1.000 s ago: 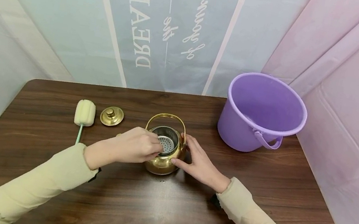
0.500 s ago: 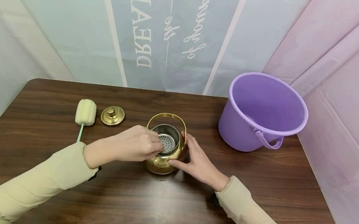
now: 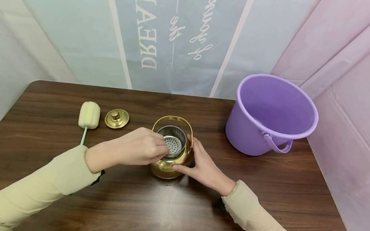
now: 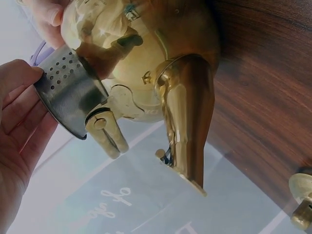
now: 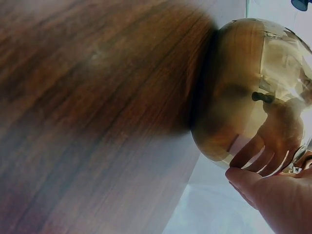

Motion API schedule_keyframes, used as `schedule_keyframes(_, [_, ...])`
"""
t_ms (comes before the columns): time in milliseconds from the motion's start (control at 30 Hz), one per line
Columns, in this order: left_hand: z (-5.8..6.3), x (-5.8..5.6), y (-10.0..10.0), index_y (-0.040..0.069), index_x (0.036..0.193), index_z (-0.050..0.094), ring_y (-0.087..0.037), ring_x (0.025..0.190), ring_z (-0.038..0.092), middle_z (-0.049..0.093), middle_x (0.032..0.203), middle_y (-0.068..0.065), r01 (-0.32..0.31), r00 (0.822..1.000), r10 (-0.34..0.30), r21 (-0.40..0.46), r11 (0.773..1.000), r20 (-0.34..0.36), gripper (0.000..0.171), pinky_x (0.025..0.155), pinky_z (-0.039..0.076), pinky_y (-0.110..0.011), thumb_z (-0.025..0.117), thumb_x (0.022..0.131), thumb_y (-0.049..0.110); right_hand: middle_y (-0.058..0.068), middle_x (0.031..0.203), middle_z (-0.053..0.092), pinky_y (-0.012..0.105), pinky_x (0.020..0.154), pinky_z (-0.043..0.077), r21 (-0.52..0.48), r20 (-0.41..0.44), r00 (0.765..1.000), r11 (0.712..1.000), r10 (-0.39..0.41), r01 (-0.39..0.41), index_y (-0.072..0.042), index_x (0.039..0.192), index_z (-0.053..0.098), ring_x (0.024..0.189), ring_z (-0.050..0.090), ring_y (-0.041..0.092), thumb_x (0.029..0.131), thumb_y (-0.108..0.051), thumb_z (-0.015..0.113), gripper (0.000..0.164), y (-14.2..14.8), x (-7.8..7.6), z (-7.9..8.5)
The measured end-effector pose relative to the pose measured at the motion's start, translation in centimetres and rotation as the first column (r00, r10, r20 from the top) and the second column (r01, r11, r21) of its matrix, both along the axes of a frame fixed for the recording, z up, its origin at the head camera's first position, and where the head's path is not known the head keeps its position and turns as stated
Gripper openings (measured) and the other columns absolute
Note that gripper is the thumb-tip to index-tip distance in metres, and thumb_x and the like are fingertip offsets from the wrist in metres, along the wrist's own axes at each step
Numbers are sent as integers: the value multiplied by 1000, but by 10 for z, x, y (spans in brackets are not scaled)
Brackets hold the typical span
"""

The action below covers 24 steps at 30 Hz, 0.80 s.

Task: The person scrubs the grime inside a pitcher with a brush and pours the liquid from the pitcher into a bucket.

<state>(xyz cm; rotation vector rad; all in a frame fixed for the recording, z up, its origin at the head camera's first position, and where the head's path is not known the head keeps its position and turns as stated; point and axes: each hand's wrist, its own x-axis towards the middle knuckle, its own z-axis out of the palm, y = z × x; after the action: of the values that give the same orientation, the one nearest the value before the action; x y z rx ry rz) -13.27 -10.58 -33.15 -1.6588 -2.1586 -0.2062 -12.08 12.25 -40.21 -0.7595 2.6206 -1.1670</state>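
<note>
A brass teapot (image 3: 164,172) with an arched handle (image 3: 174,118) stands lidless on the table. My left hand (image 3: 140,147) pinches the rim of a perforated metal strainer (image 3: 173,146) at the teapot's mouth. In the left wrist view the strainer's holed wall (image 4: 70,95) sticks well out of the opening, thumb on one side and fingers on the other; its lower end is hidden inside. The spout (image 4: 187,117) points left, below my left hand. My right hand (image 3: 206,169) grips the teapot's right side, thumb at the front and fingers toward the back.
The brass lid (image 3: 117,119) lies to the left of the teapot. Beside it is a sponge brush (image 3: 90,115) with a thin green handle, partly covered by the left sleeve (image 3: 59,176). A purple bucket (image 3: 247,130) stands at the back right of the wooden table (image 3: 166,223).
The strainer has risen slightly in the teapot's mouth, with my left hand on its rim. My right hand stays on the teapot's side.
</note>
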Motion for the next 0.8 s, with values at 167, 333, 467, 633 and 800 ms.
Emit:
schedule_keyframes(167, [1, 0, 0, 11, 69, 57, -9, 57, 50, 54, 61, 6, 8, 1000, -8, 23, 1000, -5, 12, 49, 41, -22, 66, 68, 3, 12, 142, 28, 39, 103, 29, 5, -16, 1000, 1000, -4, 4, -4, 144, 16, 129, 30, 19, 76, -47, 67, 95, 0, 0, 0])
schedule_keyframes(333, [3, 1, -1, 11, 70, 57, -9, 58, 51, 54, 61, 6, 12, 1000, -12, 33, 999, -8, 12, 50, 42, -23, 66, 68, 4, 9, 141, 30, 37, 103, 30, -4, -25, 1000, 1000, -1, 1, -7, 143, 19, 127, 32, 17, 75, -47, 68, 93, -1, -1, 0])
schedule_keyframes(467, [4, 0, 0, 11, 70, 58, -9, 58, 52, 55, 62, 6, 10, 1000, -9, 38, 999, -16, 12, 51, 43, -23, 67, 68, 3, 7, 141, 31, 37, 102, 31, -18, -31, 999, 1000, 7, -8, -13, 143, 20, 127, 32, 16, 75, -48, 68, 90, -1, -2, -2])
schedule_keyframes(633, [6, 0, 0, 11, 68, 57, -9, 57, 51, 54, 61, 5, 13, 999, -11, 55, 998, -38, 12, 50, 43, -22, 66, 69, 2, 6, 141, 30, 37, 102, 30, -31, -23, 1000, 1000, 7, -7, -15, 143, 20, 127, 32, 15, 74, -49, 68, 90, -1, -2, -1])
schedule_keyframes(800, [8, 0, 1, 11, 67, 57, -9, 56, 51, 54, 60, 5, 14, 999, -11, 59, 998, -49, 13, 49, 42, -21, 66, 70, 2, 6, 142, 30, 38, 103, 30, -36, -20, 1000, 999, 6, -7, -15, 144, 19, 128, 31, 16, 74, -50, 68, 92, -1, -1, -1])
